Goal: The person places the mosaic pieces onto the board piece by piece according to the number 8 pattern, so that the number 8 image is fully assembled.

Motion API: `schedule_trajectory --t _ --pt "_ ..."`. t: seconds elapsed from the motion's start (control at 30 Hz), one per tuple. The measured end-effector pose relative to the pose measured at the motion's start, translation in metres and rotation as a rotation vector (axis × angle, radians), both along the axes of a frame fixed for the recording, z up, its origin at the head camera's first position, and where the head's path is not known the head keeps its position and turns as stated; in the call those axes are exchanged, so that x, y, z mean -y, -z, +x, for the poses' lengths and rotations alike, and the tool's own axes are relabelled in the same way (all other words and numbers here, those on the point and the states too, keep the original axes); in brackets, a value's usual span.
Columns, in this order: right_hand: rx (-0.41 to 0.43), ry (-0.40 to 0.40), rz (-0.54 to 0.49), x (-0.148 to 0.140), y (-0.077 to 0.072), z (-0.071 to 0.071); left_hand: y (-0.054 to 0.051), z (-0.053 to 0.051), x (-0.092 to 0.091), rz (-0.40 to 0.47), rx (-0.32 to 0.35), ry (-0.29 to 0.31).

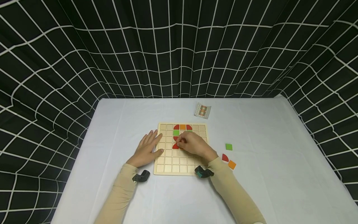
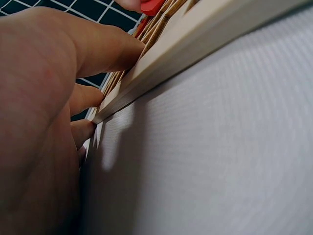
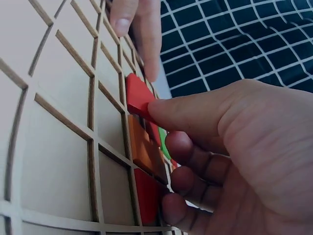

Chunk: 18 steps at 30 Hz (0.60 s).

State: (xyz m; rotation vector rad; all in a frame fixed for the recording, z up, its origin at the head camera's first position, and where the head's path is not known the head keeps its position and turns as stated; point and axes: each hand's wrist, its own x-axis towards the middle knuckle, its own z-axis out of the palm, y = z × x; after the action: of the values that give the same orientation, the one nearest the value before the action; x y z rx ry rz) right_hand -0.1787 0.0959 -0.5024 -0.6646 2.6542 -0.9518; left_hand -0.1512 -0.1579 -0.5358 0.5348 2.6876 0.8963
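A wooden grid board (image 1: 165,161) lies on the white table, with red, orange and green tiles in some of its squares. My right hand (image 1: 194,143) is over the middle of the board. Its thumb and fingers pinch a red quarter-round tile (image 3: 139,94), which sits slightly tilted at a grid square. Beside that tile in the right wrist view are an orange tile (image 3: 141,144) and another red tile (image 3: 147,196). My left hand (image 1: 144,151) lies flat with fingers spread, its fingertips and thumb touching the board's left edge. The right hand covers part of the pattern.
To the right of the board lie a green square tile (image 1: 229,147), a red quarter-round tile (image 1: 225,158) and an orange square tile (image 1: 231,165). A small printed pattern card (image 1: 202,111) is behind the board. A black curtain (image 1: 179,62) with white grid lines surrounds the table's far side.
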Motion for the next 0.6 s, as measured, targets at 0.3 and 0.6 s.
schedule_trajectory --t 0.3,0.6 --pt "-0.067 0.009 0.085 0.0035 0.0002 0.0024 0.0008 -0.0004 0.0000 -0.001 -0.001 -0.004" --pt "-0.100 -0.015 0.076 0.0068 0.0002 0.0068 0.0001 0.0002 -0.0001 0.006 0.003 -0.004"
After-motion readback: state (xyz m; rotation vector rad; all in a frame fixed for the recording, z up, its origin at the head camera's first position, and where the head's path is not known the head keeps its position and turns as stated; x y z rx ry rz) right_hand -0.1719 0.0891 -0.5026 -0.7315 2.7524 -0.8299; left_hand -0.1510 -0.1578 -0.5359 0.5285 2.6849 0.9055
